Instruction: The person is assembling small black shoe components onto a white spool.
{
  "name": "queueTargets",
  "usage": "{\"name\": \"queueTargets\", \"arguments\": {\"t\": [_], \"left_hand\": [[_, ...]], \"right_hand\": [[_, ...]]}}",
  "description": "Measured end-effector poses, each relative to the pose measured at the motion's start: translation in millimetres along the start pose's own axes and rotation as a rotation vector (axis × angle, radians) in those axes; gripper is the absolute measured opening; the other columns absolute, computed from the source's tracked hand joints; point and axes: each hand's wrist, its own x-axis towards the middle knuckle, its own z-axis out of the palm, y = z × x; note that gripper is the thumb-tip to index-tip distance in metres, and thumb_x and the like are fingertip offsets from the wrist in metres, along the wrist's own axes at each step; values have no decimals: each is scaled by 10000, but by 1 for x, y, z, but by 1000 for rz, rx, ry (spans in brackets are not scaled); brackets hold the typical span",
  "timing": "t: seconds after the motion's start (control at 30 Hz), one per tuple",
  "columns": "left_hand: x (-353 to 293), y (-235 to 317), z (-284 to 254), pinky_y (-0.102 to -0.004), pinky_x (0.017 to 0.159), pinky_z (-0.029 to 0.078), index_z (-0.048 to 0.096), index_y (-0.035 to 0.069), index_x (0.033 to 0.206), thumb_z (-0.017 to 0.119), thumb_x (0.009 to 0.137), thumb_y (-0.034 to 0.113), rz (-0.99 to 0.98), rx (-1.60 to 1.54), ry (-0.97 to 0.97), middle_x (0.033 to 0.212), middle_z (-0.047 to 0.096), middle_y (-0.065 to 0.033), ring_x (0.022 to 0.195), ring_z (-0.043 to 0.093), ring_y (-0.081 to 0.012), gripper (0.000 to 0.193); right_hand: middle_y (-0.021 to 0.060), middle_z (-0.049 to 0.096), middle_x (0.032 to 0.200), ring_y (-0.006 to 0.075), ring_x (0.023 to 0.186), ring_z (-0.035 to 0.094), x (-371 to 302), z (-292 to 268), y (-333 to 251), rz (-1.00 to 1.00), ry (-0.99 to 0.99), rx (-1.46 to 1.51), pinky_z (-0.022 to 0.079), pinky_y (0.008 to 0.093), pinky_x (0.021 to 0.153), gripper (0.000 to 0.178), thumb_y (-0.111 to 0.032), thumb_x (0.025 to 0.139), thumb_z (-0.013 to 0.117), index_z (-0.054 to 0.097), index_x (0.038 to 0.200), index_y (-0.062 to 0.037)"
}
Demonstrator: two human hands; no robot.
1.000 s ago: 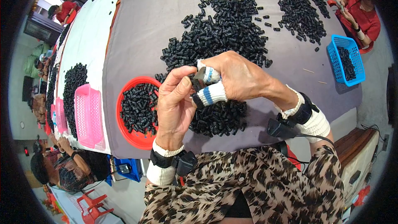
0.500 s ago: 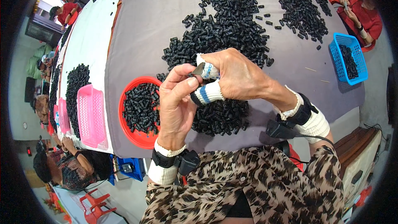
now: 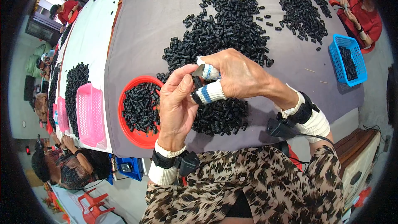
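Above the grey-covered table, my two hands meet. My left hand [image 3: 177, 101] is closed, with a small black cylindrical piece [image 3: 197, 82] pinched at its thumb and fingertips. My right hand [image 3: 244, 76], with white cloth covers on thumb and finger, grips a small metal blade [image 3: 199, 70]. The blade is close to the piece; whether they touch I cannot tell. Part of the blade is hidden in the cloth cover. Beneath and beyond my hands lies a heap of similar black pieces [image 3: 219, 29]. Left of my left hand stands a red round basin [image 3: 123, 120] holding more of them.
Pink baskets [image 3: 90, 114] stand on the white-covered table at the left. A blue basket [image 3: 360, 58] with black pieces is at the right. Near it sits a person in red [image 3: 362, 14]; another person [image 3: 70, 161] works at the left. A red stool [image 3: 93, 207] stands lower left.
My left thumb has drawn back slightly from the blade, and the black piece now shows more between my hands. The blade has shifted a little.
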Motion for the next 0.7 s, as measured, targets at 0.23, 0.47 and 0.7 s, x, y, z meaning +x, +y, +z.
{"name": "queueTargets", "arguments": {"t": [0.23, 0.47, 0.7], "left_hand": [[-1, 2, 1, -261, 736, 519, 541, -19, 1079, 536, 876, 78, 0, 21, 12, 957, 613, -83, 830, 610, -130, 225], [-1, 3, 1, -235, 713, 514, 558, -23, 1055, 548, 868, 69, 15, 63, 52, 922, 618, -66, 795, 603, -98, 209], [-1, 4, -5, -228, 720, 502, 558, -25, 1051, 554, 867, 79, 15, 103, 32, 933, 616, -69, 824, 598, -96, 211]], "right_hand": [[150, 564, 600, 260, 531, 527, 2, 0, -1, 11, -57, -7, 422, 360, 544, 391, -332, 657, 683, 563, 720, 34], [157, 562, 593, 257, 522, 525, 4, 2, 4, 4, -76, -25, 420, 363, 537, 380, -325, 675, 671, 562, 717, 37], [159, 571, 597, 289, 534, 554, 3, 7, 6, -44, -75, -72, 422, 368, 527, 403, -359, 705, 665, 545, 677, 26]]}}
